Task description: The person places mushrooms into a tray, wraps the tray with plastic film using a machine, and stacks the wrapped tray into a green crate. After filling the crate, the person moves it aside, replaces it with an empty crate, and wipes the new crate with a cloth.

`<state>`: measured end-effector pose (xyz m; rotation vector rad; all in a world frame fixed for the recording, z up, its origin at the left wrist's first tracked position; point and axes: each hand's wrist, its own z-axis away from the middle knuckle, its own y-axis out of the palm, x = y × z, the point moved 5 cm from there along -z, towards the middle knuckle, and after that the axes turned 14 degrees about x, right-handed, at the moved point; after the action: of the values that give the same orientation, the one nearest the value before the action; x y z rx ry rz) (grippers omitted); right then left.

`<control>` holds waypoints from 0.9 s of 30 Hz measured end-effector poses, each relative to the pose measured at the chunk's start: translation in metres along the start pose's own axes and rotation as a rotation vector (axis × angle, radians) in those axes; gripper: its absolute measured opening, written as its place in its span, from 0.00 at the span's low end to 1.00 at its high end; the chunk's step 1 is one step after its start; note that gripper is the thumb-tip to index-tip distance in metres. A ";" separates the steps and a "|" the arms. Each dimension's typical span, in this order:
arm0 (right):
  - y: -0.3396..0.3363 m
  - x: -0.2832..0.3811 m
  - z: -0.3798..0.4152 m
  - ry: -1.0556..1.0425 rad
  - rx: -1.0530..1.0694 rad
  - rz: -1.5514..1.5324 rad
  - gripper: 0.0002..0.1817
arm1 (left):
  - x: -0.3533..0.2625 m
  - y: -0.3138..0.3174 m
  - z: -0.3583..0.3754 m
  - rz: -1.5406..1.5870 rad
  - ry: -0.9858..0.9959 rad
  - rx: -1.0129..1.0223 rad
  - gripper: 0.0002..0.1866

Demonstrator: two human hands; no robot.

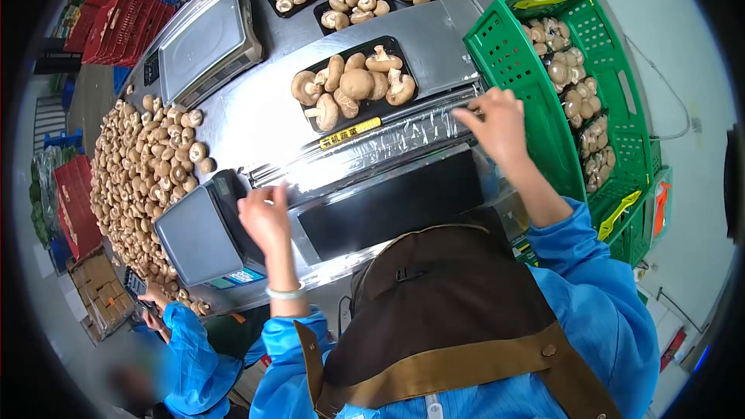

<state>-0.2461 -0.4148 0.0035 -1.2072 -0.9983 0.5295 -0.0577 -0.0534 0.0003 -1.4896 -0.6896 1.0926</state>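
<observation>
From my remote feed, my left hand [265,216] and right hand [497,126], fingers curled, flank the clear film [396,142], mushrooms [356,84] trayed just beyond, though I cannot quite tell whether either grips it

A produce packing room, by the look of the worktable.
Loose mushrooms [147,178] lie heaped on a metal table [291,50] among flat scales [203,43], a roll of clear plastic wrap [411,136] and black trays [403,58] of mushrooms; a green crate [528,85] holds more filled trays, red crates [128,27] are stacked behind, and a co-worker [198,357] wears blue like the person at the wrap.
</observation>
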 end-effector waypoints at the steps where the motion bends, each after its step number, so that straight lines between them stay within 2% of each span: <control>1: 0.016 0.008 0.003 -0.002 0.014 0.013 0.18 | -0.013 0.011 0.004 -0.062 -0.031 0.083 0.12; 2: 0.030 0.016 0.003 -0.007 0.024 0.025 0.17 | -0.024 0.019 0.006 0.041 0.011 -0.010 0.13; 4: 0.049 0.025 -0.004 -0.095 0.039 -0.060 0.15 | -0.032 0.041 -0.006 0.189 0.042 0.136 0.14; 5: 0.048 0.022 -0.005 -0.139 0.049 -0.117 0.12 | -0.028 0.047 -0.013 0.337 -0.026 0.281 0.13; 6: 0.046 0.009 -0.009 -0.242 0.114 -0.307 0.13 | -0.028 0.045 -0.019 0.485 -0.091 0.430 0.14; 7: 0.039 -0.007 -0.008 -0.159 0.285 -0.618 0.14 | -0.024 0.033 -0.023 0.626 -0.065 0.580 0.14; 8: 0.027 -0.015 -0.004 -0.075 0.458 -0.927 0.15 | -0.022 0.016 -0.024 0.873 0.029 0.718 0.13; 9: 0.003 -0.015 0.000 -0.102 0.467 -1.206 0.15 | -0.029 -0.016 -0.025 1.062 0.126 0.787 0.12; 10: -0.019 -0.010 0.002 -0.126 0.478 -1.485 0.14 | -0.034 -0.040 -0.028 1.186 0.128 0.813 0.11; 11: -0.034 0.002 -0.002 -0.256 0.553 -1.806 0.13 | -0.037 -0.061 -0.038 1.241 0.201 0.837 0.12; 12: -0.047 0.010 -0.013 -0.395 0.510 -1.916 0.13 | -0.040 -0.075 -0.049 1.418 0.267 0.826 0.13; 13: -0.058 0.022 -0.032 -0.542 0.460 -2.017 0.14 | -0.053 -0.088 -0.065 1.592 0.439 0.816 0.14; 14: -0.069 0.037 -0.049 -0.692 0.409 -2.114 0.14 | -0.054 -0.092 -0.086 1.761 0.476 0.635 0.12; 15: -0.071 0.048 -0.071 -0.438 0.117 -2.087 0.14 | -0.059 -0.088 -0.106 2.033 0.482 0.561 0.10; 16: -0.070 0.055 -0.090 -0.188 -0.163 -2.021 0.14 | -0.075 -0.088 -0.123 1.913 0.469 0.424 0.09; 17: -0.061 0.063 -0.118 -0.289 -0.144 -1.813 0.13 | -0.083 -0.070 -0.147 1.676 0.549 0.330 0.11; 18: -0.041 0.061 -0.143 -0.385 -0.125 -1.600 0.13 | -0.082 -0.040 -0.167 1.455 0.546 0.247 0.11; 19: -0.011 0.053 -0.162 -0.299 -0.025 -1.210 0.11 | -0.087 -0.023 -0.175 1.149 0.425 0.195 0.12; 20: 0.020 0.046 -0.176 -0.211 0.065 -0.817 0.10 | -0.073 0.016 -0.187 0.661 0.406 0.202 0.12; 21: 0.043 0.047 -0.180 -0.239 0.110 -0.630 0.09 | -0.073 0.051 -0.189 0.473 0.401 0.229 0.11; 22: 0.050 0.059 -0.179 -0.262 0.156 -0.442 0.09 | -0.077 0.052 -0.184 0.624 0.309 0.336 0.10; 24: 0.052 0.067 -0.170 -0.169 0.438 -0.466 0.09 | -0.075 0.055 -0.183 0.814 0.212 0.540 0.09; 26: 0.054 0.062 -0.169 -0.164 0.525 -0.546 0.15 | -0.074 0.048 -0.178 1.046 0.166 0.790 0.09; 27: 0.044 0.063 -0.166 -0.195 0.569 -0.636 0.18 | -0.078 0.044 -0.172 1.153 0.103 0.839 0.10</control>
<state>-0.0660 -0.4373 -0.0209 -0.3028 -1.2194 0.3828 0.0606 -0.2046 -0.0277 -1.0970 0.7904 1.8052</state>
